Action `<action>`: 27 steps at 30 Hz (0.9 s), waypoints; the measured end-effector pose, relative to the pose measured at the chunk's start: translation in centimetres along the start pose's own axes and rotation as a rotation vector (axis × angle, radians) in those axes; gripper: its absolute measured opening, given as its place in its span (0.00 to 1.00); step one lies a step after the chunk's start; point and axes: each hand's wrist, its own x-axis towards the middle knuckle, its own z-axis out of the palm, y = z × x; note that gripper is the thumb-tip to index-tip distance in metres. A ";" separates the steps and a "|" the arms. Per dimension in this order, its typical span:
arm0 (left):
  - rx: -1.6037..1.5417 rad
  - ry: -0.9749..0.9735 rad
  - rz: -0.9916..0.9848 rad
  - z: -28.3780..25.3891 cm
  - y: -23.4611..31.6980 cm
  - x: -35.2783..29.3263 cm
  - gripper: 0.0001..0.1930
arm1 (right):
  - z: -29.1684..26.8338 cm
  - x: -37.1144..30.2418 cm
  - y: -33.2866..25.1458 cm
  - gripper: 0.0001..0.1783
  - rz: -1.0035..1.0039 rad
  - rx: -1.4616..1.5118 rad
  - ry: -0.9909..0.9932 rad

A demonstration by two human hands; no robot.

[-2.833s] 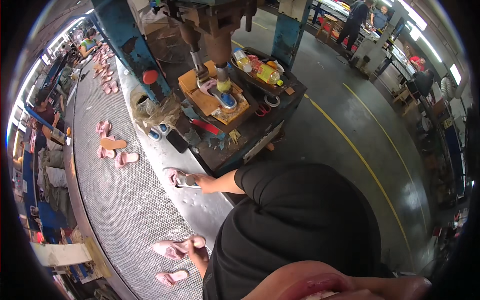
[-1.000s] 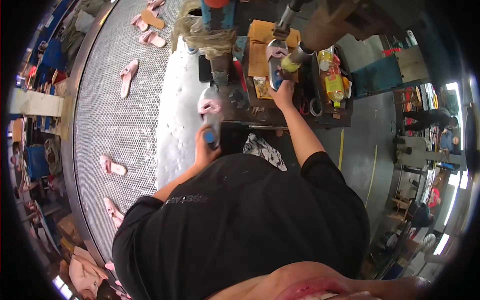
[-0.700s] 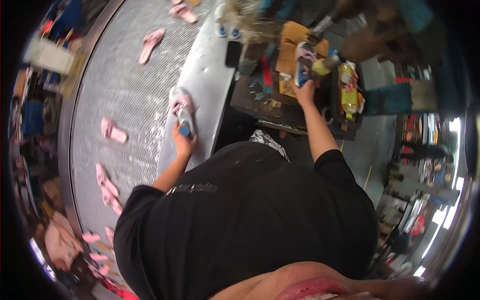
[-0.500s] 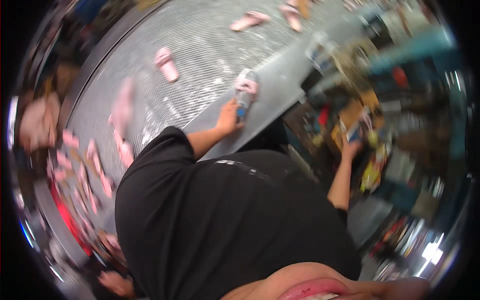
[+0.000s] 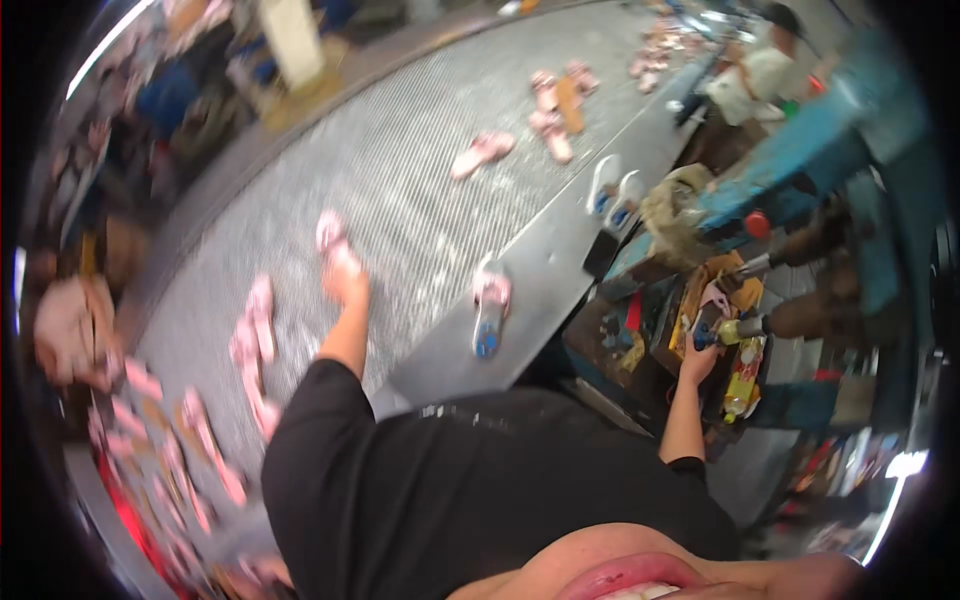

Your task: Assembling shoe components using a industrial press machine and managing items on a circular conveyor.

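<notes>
I see pale lettering (image 5: 465,414) on the black shirt (image 5: 480,480), too blurred to read. The left hand (image 5: 345,280) meets a pink sandal (image 5: 331,233) on the mesh belt (image 5: 410,330); I can't tell whether it grips. The right hand (image 5: 699,360) touches a pink-strapped sandal (image 5: 714,297) at the press (image 5: 805,315), its grip unclear to me. A grey, blue-heeled sandal (image 5: 489,312) with a pink strap lies on the metal worktop (image 5: 545,245).

The slippers (image 5: 483,155) are pink, one turned to a tan sole (image 5: 570,104). Grey covers the belt (image 5: 410,220), finely ribbed. On the silvery table (image 5: 545,245), a shoe last (image 5: 487,338) shows grey with blue at its heel. The machine frame (image 5: 790,180) is worn blue, its knob (image 5: 757,223) red; the shirt (image 5: 500,490) black with small white marks.
</notes>
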 end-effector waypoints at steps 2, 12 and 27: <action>0.123 -0.022 -0.150 0.6 -3.4 4.9 0.37 | 0.4 0.8 -1.1 0.41 0.019 0.040 0.018; -0.285 -0.468 -0.026 5.2 1.9 2.8 0.25 | 3.8 -2.2 0.5 0.41 0.024 0.046 0.017; -1.261 -1.855 -0.394 -1.6 18.4 -25.0 0.18 | -3.2 -18.3 -18.0 0.36 -0.483 0.877 -0.463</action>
